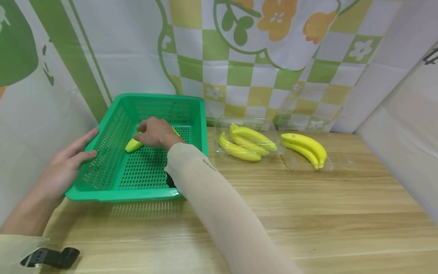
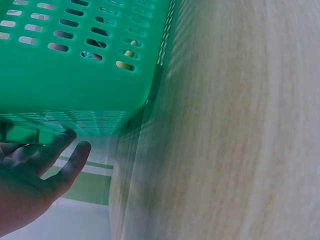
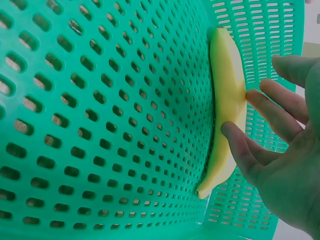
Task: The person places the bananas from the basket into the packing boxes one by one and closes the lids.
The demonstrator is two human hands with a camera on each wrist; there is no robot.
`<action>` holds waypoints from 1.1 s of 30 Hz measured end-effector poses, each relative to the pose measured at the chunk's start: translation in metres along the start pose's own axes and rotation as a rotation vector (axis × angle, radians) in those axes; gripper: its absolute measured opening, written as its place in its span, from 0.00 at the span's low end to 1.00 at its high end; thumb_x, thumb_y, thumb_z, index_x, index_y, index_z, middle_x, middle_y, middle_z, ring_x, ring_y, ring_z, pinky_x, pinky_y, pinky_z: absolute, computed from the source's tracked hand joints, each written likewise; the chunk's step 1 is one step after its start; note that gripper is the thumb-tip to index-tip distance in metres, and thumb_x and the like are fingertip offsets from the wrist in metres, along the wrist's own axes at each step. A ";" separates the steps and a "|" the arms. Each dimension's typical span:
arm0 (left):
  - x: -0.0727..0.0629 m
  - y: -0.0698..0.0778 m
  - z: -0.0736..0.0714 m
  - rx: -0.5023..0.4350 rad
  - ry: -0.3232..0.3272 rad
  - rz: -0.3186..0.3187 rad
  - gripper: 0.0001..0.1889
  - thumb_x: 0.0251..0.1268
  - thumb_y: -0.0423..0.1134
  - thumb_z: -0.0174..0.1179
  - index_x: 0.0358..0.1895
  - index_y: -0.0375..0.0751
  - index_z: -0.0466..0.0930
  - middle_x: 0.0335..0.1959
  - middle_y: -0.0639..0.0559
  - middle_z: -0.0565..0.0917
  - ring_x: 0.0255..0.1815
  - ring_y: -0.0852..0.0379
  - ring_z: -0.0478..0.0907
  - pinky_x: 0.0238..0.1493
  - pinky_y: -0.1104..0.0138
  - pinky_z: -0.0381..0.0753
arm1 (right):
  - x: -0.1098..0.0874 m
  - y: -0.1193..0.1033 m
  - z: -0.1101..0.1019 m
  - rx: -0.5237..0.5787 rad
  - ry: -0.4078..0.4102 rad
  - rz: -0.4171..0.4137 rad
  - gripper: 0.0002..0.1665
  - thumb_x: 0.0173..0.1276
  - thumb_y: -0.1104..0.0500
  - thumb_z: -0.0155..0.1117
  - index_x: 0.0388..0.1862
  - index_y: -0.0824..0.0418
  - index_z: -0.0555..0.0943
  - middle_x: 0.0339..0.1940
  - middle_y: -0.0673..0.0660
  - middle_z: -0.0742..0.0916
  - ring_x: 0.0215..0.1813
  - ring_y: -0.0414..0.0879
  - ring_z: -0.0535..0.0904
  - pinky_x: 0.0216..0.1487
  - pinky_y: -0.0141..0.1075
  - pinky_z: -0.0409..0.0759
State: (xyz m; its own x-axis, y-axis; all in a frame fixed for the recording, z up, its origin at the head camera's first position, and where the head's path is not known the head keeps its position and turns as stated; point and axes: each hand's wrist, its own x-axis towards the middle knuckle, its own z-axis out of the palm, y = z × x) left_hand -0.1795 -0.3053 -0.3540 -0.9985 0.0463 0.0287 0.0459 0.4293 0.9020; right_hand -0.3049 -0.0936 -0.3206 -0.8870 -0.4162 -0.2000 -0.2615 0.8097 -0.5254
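Note:
A green perforated basket (image 1: 137, 195) stands on the left of the table with a yellow banana (image 3: 227, 90) lying in it along the far wall. My left hand (image 1: 65, 171) holds the basket's left rim, the thumb over the rim and the fingers along the outside wall. Inside the basket, my right hand (image 1: 154, 131) reaches down over the banana. In the right wrist view, its fingers (image 3: 275, 110) are spread and loose; the thumb and one fingertip are at the banana's side without closing round it. From the head view, the hand hides the banana's middle.
Right of the basket, several bananas (image 1: 239, 152) lie in a clear plastic package against the patterned curtain (image 1: 239, 72). Farther right are more bananas (image 1: 304, 146) with clear plastic around them. The wooden table (image 1: 308, 217) meets a white side wall (image 1: 403, 125) at right.

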 end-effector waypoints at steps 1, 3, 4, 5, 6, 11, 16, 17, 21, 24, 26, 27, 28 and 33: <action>0.000 0.000 0.000 0.000 0.000 -0.001 0.32 0.89 0.50 0.42 0.88 0.63 0.44 0.88 0.69 0.39 0.89 0.41 0.23 0.81 0.32 0.18 | 0.001 0.000 0.000 -0.013 -0.005 -0.012 0.25 0.81 0.39 0.60 0.74 0.36 0.79 0.75 0.35 0.80 0.79 0.39 0.72 0.73 0.34 0.76; 0.000 0.000 0.000 0.001 -0.001 0.001 0.32 0.90 0.50 0.42 0.88 0.63 0.44 0.88 0.69 0.39 0.88 0.40 0.23 0.81 0.32 0.18 | 0.002 0.001 -0.001 -0.046 -0.026 -0.042 0.26 0.82 0.40 0.59 0.75 0.37 0.77 0.75 0.36 0.80 0.79 0.39 0.71 0.73 0.32 0.75; 0.000 0.000 0.000 0.002 -0.001 0.002 0.32 0.90 0.50 0.42 0.88 0.63 0.44 0.88 0.68 0.39 0.88 0.40 0.23 0.81 0.32 0.18 | 0.002 0.001 -0.001 -0.065 -0.036 -0.056 0.26 0.82 0.40 0.59 0.76 0.37 0.77 0.76 0.36 0.79 0.80 0.39 0.71 0.74 0.31 0.74; 0.000 0.000 0.000 0.002 -0.001 0.003 0.32 0.90 0.50 0.42 0.88 0.62 0.44 0.88 0.68 0.39 0.88 0.40 0.23 0.81 0.32 0.18 | 0.003 0.001 -0.001 -0.082 -0.046 -0.071 0.26 0.82 0.41 0.58 0.76 0.38 0.77 0.76 0.37 0.79 0.80 0.39 0.71 0.74 0.31 0.73; 0.000 0.000 0.000 0.001 -0.002 0.004 0.32 0.90 0.50 0.42 0.88 0.63 0.44 0.88 0.68 0.39 0.88 0.40 0.23 0.80 0.32 0.17 | 0.003 0.002 -0.001 -0.098 -0.053 -0.084 0.27 0.82 0.41 0.58 0.77 0.39 0.76 0.77 0.38 0.79 0.80 0.39 0.71 0.74 0.30 0.73; 0.000 -0.001 -0.001 -0.003 -0.006 0.002 0.32 0.90 0.50 0.42 0.88 0.64 0.44 0.88 0.68 0.38 0.88 0.39 0.22 0.79 0.31 0.16 | 0.004 0.002 0.000 -0.159 -0.047 -0.068 0.28 0.82 0.40 0.58 0.77 0.37 0.75 0.78 0.40 0.77 0.79 0.39 0.71 0.74 0.30 0.72; 0.000 -0.001 -0.001 -0.003 -0.010 0.011 0.32 0.90 0.50 0.42 0.88 0.63 0.44 0.88 0.70 0.39 0.88 0.41 0.22 0.80 0.31 0.16 | 0.002 0.002 0.001 -0.253 -0.040 -0.044 0.31 0.80 0.38 0.60 0.79 0.33 0.72 0.78 0.37 0.77 0.77 0.38 0.71 0.78 0.34 0.61; 0.000 -0.001 -0.001 -0.001 -0.010 0.014 0.32 0.90 0.50 0.42 0.88 0.63 0.44 0.88 0.70 0.39 0.88 0.41 0.22 0.80 0.31 0.16 | 0.001 0.002 0.001 -0.250 -0.033 -0.033 0.31 0.79 0.39 0.61 0.79 0.33 0.73 0.78 0.37 0.77 0.75 0.38 0.70 0.75 0.35 0.63; 0.000 -0.002 -0.001 0.010 -0.007 0.018 0.32 0.90 0.50 0.42 0.88 0.62 0.44 0.88 0.70 0.40 0.89 0.41 0.23 0.81 0.32 0.18 | -0.003 0.002 0.003 -0.176 0.013 0.038 0.30 0.75 0.43 0.68 0.75 0.29 0.77 0.75 0.37 0.78 0.66 0.42 0.64 0.63 0.34 0.69; 0.000 -0.002 -0.001 0.013 -0.003 0.017 0.32 0.90 0.50 0.42 0.88 0.63 0.45 0.87 0.70 0.40 0.89 0.41 0.24 0.81 0.32 0.18 | -0.004 0.001 0.003 -0.163 0.034 0.075 0.30 0.74 0.46 0.72 0.73 0.28 0.78 0.73 0.37 0.79 0.68 0.43 0.63 0.75 0.40 0.66; 0.000 -0.002 -0.001 0.013 -0.001 0.017 0.32 0.89 0.50 0.42 0.88 0.63 0.45 0.87 0.70 0.40 0.89 0.42 0.24 0.81 0.32 0.18 | -0.005 0.001 0.003 -0.170 0.043 0.090 0.31 0.74 0.48 0.72 0.73 0.28 0.78 0.73 0.37 0.80 0.72 0.44 0.65 0.84 0.46 0.58; 0.000 -0.002 -0.001 0.011 -0.001 0.017 0.32 0.89 0.50 0.42 0.88 0.63 0.45 0.87 0.71 0.40 0.89 0.42 0.24 0.81 0.32 0.18 | -0.005 0.001 0.003 -0.175 0.050 0.099 0.31 0.74 0.49 0.72 0.72 0.28 0.78 0.72 0.37 0.80 0.72 0.45 0.66 0.86 0.49 0.54; 0.000 -0.002 -0.001 0.008 -0.001 0.018 0.32 0.89 0.50 0.43 0.88 0.62 0.45 0.87 0.71 0.40 0.89 0.42 0.24 0.81 0.32 0.18 | -0.005 0.001 0.002 -0.177 0.057 0.106 0.31 0.74 0.50 0.72 0.72 0.28 0.79 0.72 0.38 0.81 0.72 0.45 0.67 0.87 0.50 0.52; 0.000 -0.001 0.000 0.000 -0.002 0.018 0.32 0.90 0.50 0.42 0.88 0.62 0.44 0.87 0.70 0.40 0.89 0.42 0.23 0.81 0.32 0.17 | -0.006 0.001 0.001 -0.199 0.093 0.128 0.30 0.76 0.57 0.67 0.69 0.26 0.81 0.69 0.37 0.83 0.67 0.45 0.70 0.87 0.51 0.50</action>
State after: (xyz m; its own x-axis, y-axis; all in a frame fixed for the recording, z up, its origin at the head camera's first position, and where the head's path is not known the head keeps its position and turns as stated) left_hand -0.1799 -0.3060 -0.3552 -0.9974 0.0562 0.0444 0.0642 0.4280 0.9015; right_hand -0.2989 -0.0906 -0.3208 -0.9464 -0.2728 -0.1728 -0.2064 0.9226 -0.3260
